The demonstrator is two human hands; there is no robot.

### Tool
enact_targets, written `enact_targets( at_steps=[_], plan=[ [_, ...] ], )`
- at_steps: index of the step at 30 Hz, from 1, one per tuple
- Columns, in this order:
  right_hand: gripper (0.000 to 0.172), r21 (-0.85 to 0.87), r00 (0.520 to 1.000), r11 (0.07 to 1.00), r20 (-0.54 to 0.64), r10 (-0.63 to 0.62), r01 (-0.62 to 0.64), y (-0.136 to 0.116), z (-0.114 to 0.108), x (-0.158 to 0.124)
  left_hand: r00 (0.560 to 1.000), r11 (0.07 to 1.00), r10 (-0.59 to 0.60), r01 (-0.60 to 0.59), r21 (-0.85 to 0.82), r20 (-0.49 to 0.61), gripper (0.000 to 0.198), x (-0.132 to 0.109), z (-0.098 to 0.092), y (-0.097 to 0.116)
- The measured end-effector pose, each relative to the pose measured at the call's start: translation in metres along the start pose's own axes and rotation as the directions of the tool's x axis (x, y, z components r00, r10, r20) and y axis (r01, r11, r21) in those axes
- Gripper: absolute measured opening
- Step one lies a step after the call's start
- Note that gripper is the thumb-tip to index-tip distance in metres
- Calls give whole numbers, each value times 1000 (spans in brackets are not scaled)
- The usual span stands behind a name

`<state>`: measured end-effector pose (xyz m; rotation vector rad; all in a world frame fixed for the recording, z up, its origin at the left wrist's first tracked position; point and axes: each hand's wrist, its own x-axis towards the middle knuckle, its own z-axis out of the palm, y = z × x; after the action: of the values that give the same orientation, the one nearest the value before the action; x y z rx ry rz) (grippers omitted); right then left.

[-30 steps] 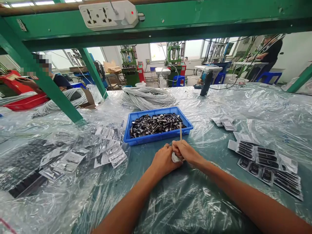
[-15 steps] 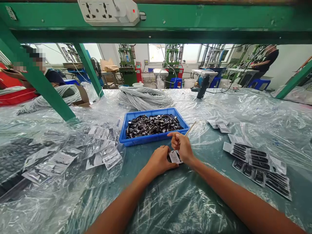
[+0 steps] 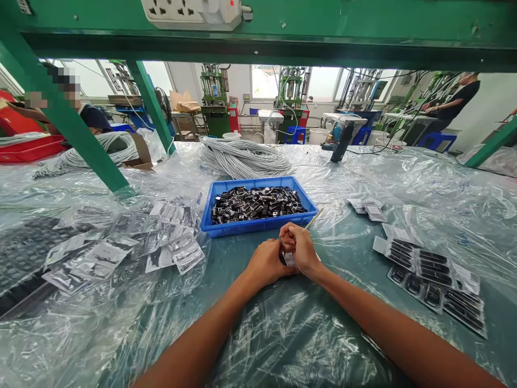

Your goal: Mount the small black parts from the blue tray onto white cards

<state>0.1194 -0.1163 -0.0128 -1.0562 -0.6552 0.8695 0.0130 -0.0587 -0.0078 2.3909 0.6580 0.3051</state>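
Observation:
My left hand (image 3: 264, 262) rests on the plastic-covered table, its fingers closed around a small clear packet (image 3: 289, 259) with a white area. Most of that packet is hidden by both hands. Over it is my right hand (image 3: 302, 250), fingers curled in, gripping a thin pale stick (image 3: 314, 217) that pokes out behind the knuckles. The stick's other end is hidden in the hand. Just beyond my hands stands a blue tray (image 3: 258, 228) heaped with small black parts (image 3: 258, 206) that have shiny metal bits.
Flat clear packets (image 3: 103, 258) lie in a loose group at left. Black parts in blister packs (image 3: 434, 267) are stacked at right. Coiled grey cable (image 3: 246, 157) and a dark upright device (image 3: 342, 143) sit behind the tray. A green beam (image 3: 323, 46) crosses overhead. Two people are in the background.
My right hand's index finger, stretched out before, is now curled in. That hand has come closer to my left hand and covers more of the packet. The whole view has shifted slightly.

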Motion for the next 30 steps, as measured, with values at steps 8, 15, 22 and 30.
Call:
enact_targets(
  at_steps=[8, 15, 22, 30],
  plan=[
    [20, -72, 953, 963, 145, 268, -260, -45, -22, 3, 999, 990, -44, 43, -136, -10, 48, 0, -7, -7],
    [22, -903, 829, 430, 243, 503, 4, -88, -112, 29, 998, 664, -2, 48, -746, 63, 72, 4, -32, -15],
    [18, -936, 935, 85, 330, -130, 342, -90, -80, 15, 980, 443, -125, -86, -893, -156, 45, 9, -38, -16],
    [37, -702, 646, 29, 637, -420, 712, -47, 45, 24, 882, 248, -325, -268, -931, -340, 44, 10, -44, -21]
  ],
)
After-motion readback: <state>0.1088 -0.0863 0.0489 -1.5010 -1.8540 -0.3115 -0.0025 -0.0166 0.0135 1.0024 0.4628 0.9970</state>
